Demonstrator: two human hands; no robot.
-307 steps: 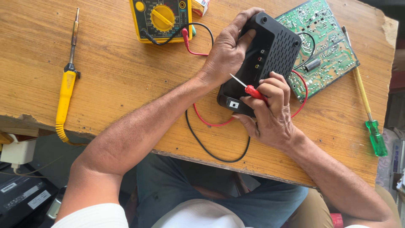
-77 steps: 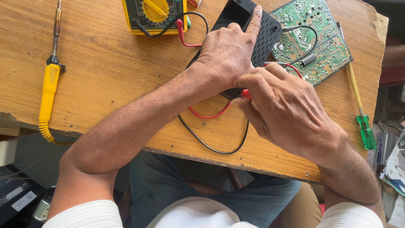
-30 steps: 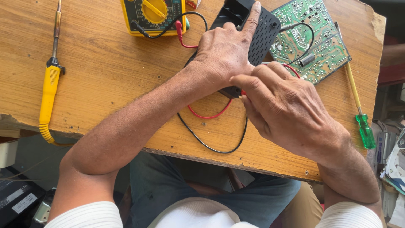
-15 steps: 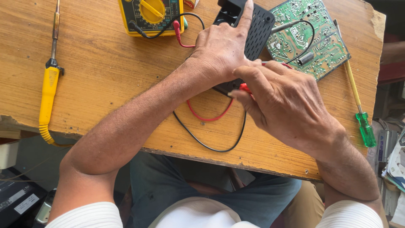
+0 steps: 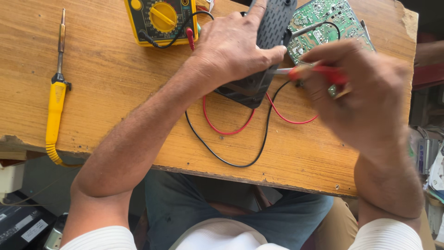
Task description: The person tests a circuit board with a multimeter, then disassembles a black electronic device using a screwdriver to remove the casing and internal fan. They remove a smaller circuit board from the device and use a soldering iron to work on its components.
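My left hand (image 5: 236, 51) grips a black perforated plastic casing (image 5: 263, 51) on the wooden table (image 5: 106, 106), index finger stretched along its top. My right hand (image 5: 365, 92), blurred by motion, holds a small red-handled screwdriver (image 5: 314, 71); its metal tip points left at the casing's right edge, close to my left thumb. A green circuit board (image 5: 323, 18) lies just behind the casing. Red and black wires (image 5: 231, 139) loop on the table below the casing.
A yellow multimeter (image 5: 159, 21) sits at the table's far edge, its leads plugged in. A yellow soldering iron (image 5: 56, 97) lies at the left, its cord hanging over the front edge. Clutter sits on the floor at both sides.
My right hand has pulled away to the right from under the casing, so the screwdriver and the wires show. My left hand still holds the casing.
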